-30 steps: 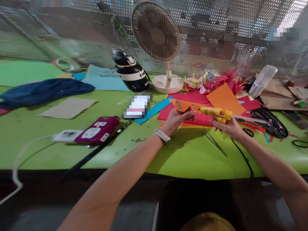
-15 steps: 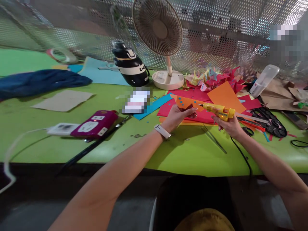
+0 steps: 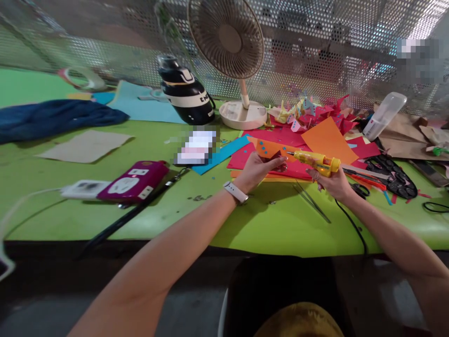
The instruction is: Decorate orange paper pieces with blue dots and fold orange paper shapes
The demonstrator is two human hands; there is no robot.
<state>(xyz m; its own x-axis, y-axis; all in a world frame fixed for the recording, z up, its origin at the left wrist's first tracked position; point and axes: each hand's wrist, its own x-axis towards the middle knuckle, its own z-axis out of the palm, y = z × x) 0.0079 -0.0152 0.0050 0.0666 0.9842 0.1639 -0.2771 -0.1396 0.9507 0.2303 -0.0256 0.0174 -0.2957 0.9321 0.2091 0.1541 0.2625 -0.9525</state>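
Observation:
My left hand (image 3: 257,169) is closed on a folded piece of orange paper (image 3: 265,148) dotted with small blue spots. In my right hand (image 3: 331,182) is a yellow hot glue gun (image 3: 315,161), its nozzle pointing left at the orange paper; whether the tip touches the paper I cannot tell. Beneath both hands lie red sheets of paper (image 3: 242,159), and an orange square sheet (image 3: 329,139) rests behind the glue gun. Tweezers (image 3: 312,203) lie on the green tabletop just in front of my hands.
Folded paper pieces (image 3: 315,112) are heaped at the back. A fan (image 3: 242,114), a dark flask (image 3: 189,96) and a phone (image 3: 196,147) stand or lie mid-table. At left is a purple power strip (image 3: 135,181). A black palette (image 3: 393,178) and clear bottle (image 3: 386,114) are at right.
The view has turned slightly, so the things at left appear shifted a little to the left. My hands, the orange paper and the glue gun keep nearly the same positions.

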